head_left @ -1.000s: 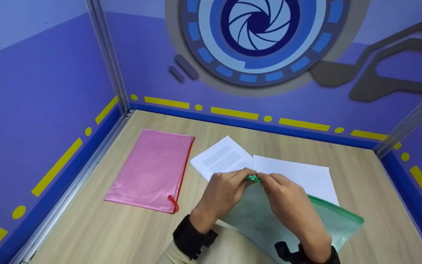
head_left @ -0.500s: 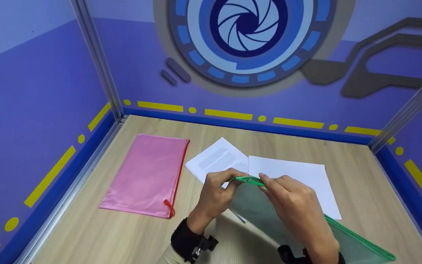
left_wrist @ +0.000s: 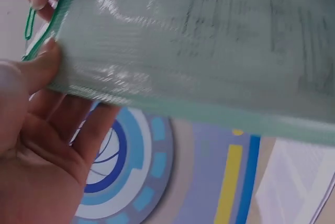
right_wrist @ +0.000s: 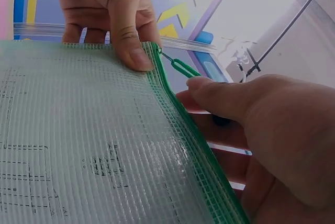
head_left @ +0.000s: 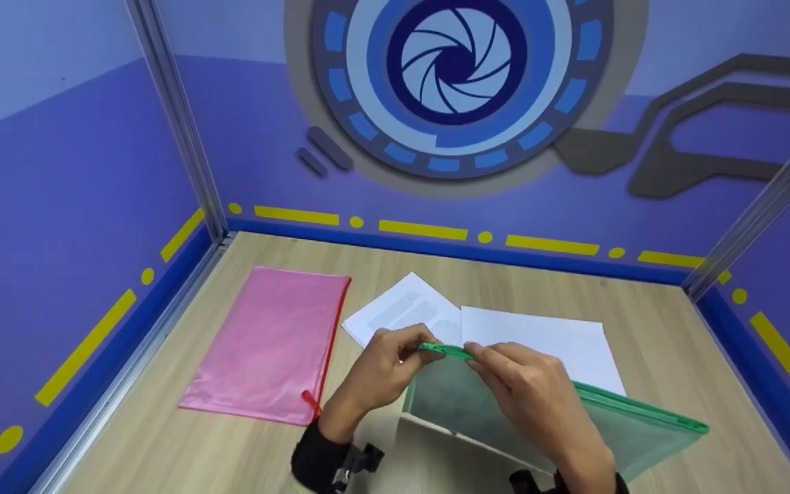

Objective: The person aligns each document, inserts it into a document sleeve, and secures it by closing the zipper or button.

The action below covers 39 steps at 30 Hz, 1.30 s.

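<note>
Just below the left hand, which pinches its corner, there's a green zip pouch, and the right hand has the pull cord pinched. Pink pouch lies flat off to their left, and past them sit a printed sheet and a plain white sheet, both partly blocked by hands and pouch

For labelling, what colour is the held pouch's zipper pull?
Green zipper pull, clearest in the right wrist view.

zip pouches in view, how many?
2: pink pouch lying left of the papers; green pouch held by the left hand, its pull loop in the right hand.
</note>
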Motion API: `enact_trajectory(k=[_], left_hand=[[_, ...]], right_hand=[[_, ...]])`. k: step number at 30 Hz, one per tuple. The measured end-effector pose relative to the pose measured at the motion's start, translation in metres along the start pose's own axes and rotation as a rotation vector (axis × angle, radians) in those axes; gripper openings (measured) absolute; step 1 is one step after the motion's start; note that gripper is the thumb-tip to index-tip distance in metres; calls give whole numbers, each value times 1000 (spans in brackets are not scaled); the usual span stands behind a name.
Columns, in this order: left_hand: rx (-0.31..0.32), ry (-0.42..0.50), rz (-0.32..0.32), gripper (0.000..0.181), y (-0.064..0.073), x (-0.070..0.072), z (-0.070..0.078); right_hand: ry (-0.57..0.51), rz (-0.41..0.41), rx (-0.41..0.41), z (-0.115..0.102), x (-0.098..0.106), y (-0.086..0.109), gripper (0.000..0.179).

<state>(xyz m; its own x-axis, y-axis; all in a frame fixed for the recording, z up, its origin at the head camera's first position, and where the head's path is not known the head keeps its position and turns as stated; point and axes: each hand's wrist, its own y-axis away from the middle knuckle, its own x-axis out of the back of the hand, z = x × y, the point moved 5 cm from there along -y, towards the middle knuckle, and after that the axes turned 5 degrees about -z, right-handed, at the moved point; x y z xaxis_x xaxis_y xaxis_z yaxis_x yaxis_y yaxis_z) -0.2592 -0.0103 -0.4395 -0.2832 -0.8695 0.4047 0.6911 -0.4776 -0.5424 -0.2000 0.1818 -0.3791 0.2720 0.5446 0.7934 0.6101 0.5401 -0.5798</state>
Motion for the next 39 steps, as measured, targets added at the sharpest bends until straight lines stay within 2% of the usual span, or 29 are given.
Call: enact_trajectory(k=[2, 5, 9, 11, 13, 18, 22, 26, 31, 34, 39], left_hand=[[42, -43, -51, 8, 2, 2, 3], [95, -194, -96, 6, 4, 6, 13], [119, -457, -100, 3, 12, 5, 34], [120, -530, -95, 2, 16, 5, 42], [134, -535, -105, 1, 20, 4, 48], [190, -469, -130, 10, 24, 6, 58], [173, -507, -139, 17, 18, 5, 59], [178, -526, -167, 13, 14, 5, 56], [196, -532, -172, 2, 13, 11, 57], [227, -513, -173, 3, 15, 12, 57], [261, -482, -172, 5, 17, 9, 54]], right_hand=[[-16, -39, -31, -2, -3, 1, 34], [-17, -87, -64, -5, -4, 1, 33], [8, -119, -57, -14, -3, 4, 31], [25, -118, -28, -18, -2, 5, 30], [34, -124, -2, -22, -2, 6, 29], [16, -162, 17, -25, -1, 5, 33], [33, -114, 44, -22, 2, 6, 35], [25, -68, 63, -20, 3, 9, 35], [-4, -88, 14, -17, 3, 6, 31], [-8, -121, -22, -14, 3, 5, 29], [5, -124, -41, -8, 2, 6, 30]])
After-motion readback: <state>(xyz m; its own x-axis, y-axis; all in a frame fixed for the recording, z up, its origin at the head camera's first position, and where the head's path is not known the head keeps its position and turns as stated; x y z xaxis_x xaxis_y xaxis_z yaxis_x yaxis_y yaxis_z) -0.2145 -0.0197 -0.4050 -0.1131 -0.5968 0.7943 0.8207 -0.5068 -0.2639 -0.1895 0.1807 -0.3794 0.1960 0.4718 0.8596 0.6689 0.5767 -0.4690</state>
